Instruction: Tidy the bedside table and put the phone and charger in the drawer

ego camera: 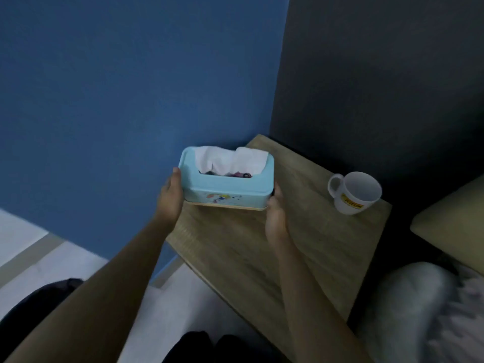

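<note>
A light blue tissue box (227,188) with white tissue sticking out of its top slot is held over the left rear part of the wooden bedside table (301,247). My left hand (170,197) grips its left end and my right hand (275,218) grips its right end. The box has a pale wooden base and a small cartoon print on its front. No phone, charger or drawer shows in this view.
A white mug (353,192) with a yellow label stands near the table's right rear edge. A blue wall lies to the left and a dark headboard panel behind. A pillow (453,218) and bedding (419,310) sit to the right.
</note>
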